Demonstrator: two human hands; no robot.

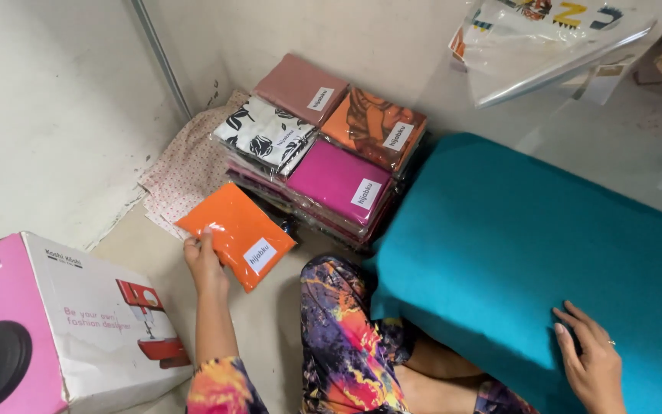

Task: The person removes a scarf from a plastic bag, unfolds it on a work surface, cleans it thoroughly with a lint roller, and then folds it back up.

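Orange packet [237, 234], light, floppy and likely slippery, is pinched at its corner by the left hand [204, 264] beside the packet stack [323, 153], while the right hand [593, 360] lies spread flat.

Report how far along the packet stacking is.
Done: wrapped cloth packets already lie stacked by the wall. In hand: the left hand holds an orange packet at the stack's edge, not yet on top. The right hand rests flat on the teal fabric, which lies unpacked. I can't tell how many remain.
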